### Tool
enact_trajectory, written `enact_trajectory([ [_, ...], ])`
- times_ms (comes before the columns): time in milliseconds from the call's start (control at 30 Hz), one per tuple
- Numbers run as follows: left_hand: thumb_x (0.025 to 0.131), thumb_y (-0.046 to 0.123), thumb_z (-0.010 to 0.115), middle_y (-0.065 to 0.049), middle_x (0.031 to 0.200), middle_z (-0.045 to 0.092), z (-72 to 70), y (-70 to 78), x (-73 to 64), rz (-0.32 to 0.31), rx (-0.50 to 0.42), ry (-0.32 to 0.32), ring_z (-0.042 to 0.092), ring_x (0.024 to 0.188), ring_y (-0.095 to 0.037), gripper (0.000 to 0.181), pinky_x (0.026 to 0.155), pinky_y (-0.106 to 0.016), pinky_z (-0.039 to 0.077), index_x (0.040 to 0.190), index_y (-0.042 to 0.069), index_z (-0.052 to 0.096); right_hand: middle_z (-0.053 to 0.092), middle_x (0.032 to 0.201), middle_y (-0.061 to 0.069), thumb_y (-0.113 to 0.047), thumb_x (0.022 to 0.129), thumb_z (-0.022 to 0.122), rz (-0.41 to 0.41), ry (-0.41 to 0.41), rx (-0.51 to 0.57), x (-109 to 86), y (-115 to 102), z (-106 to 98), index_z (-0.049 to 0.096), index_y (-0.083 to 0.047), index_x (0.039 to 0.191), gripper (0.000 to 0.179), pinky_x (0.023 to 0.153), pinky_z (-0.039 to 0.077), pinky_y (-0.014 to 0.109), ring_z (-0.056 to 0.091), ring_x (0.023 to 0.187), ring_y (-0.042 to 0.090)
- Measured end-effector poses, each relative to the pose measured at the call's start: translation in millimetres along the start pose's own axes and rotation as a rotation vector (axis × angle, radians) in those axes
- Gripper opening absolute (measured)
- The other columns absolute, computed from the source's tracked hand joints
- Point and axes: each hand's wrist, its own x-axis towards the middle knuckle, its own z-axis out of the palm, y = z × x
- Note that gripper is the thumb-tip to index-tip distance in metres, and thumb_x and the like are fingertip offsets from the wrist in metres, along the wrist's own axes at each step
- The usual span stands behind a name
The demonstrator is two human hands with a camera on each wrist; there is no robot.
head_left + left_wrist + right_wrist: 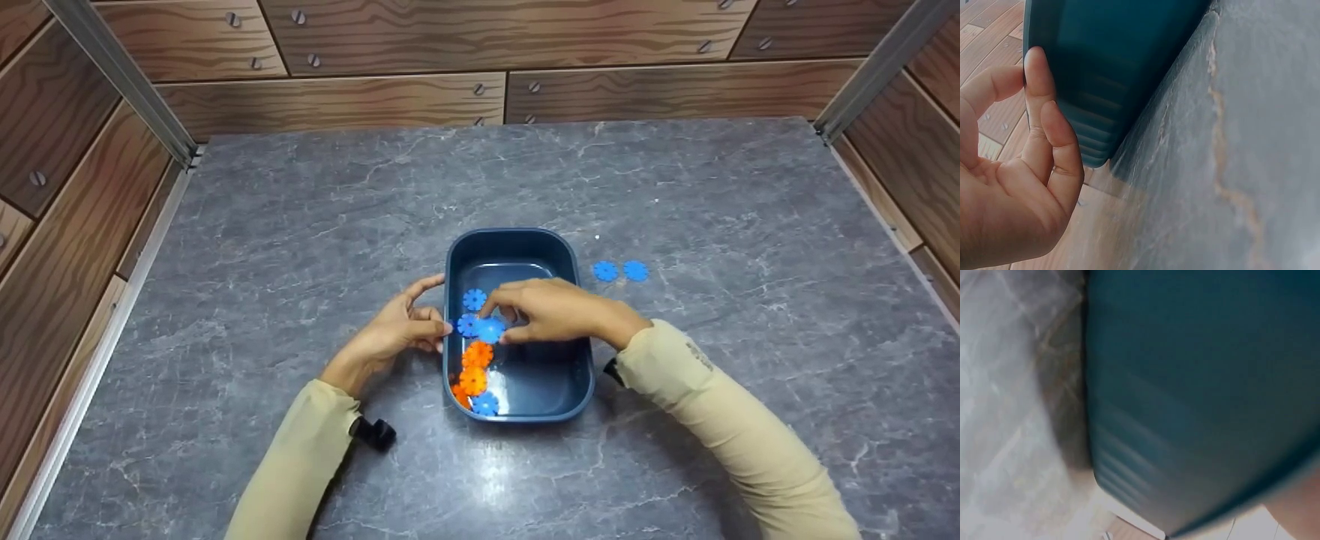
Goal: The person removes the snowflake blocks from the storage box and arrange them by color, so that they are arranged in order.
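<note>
A dark blue rectangular tub (517, 420) with rounded corners stands on the grey table. My left hand (397, 326) holds its left rim, thumb at the edge; in the left wrist view, fingers of the left hand (1022, 185) lie against the outer wall of the tub (1106, 67). My right hand (559, 309) reaches over the right rim and pinches a blue flower-shaped disc (491, 330) between thumb and fingers. Along the tub's left side lie more blue discs (474, 300) and several orange discs (473, 380). The right wrist view mostly shows the tub's outer wall (1185, 394).
Two blue discs (620, 271) lie side by side on the grey marbled table (337, 202), right of the tub. Wood-patterned panels (480, 37) enclose the back and sides, with metal posts (127, 82) at the corners.
</note>
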Motion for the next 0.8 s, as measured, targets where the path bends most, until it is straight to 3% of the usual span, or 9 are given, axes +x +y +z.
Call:
enact_trajectory([
  [333, 0.084, -0.001, 0.061, 0.002, 0.068, 0.061, 0.0, -0.1, -0.2, 0.006, 0.011, -0.003, 0.061, 0.057, -0.013, 0.081, 0.059, -0.024, 0.050, 0.152, 0.014, 0.020, 0.064, 0.099, 0.004, -0.025, 0.087, 0.070, 0.050, 0.087, 0.073, -17.0, 12, -26, 0.062, -0.015, 0.122, 0.036, 0.074, 0.048, 0.031, 0.057, 0.084, 0.018],
  [800, 0.084, -0.002, 0.062, 0.001, 0.068, 0.060, 0.0, 0.2, -1.2, -0.005, 0.009, 0.007, 0.061, 0.057, -0.014, 0.081, 0.059, -0.024, 0.051, 0.152, 0.014, 0.020, 0.053, 0.084, 0.004, -0.016, 0.088, 0.069, 0.138, 0.216, 0.211, -38.1, 44, -46, 0.061, -0.007, 0.120, 0.034, 0.066, 0.042, 0.026, 0.047, 0.073, 0.015],
])
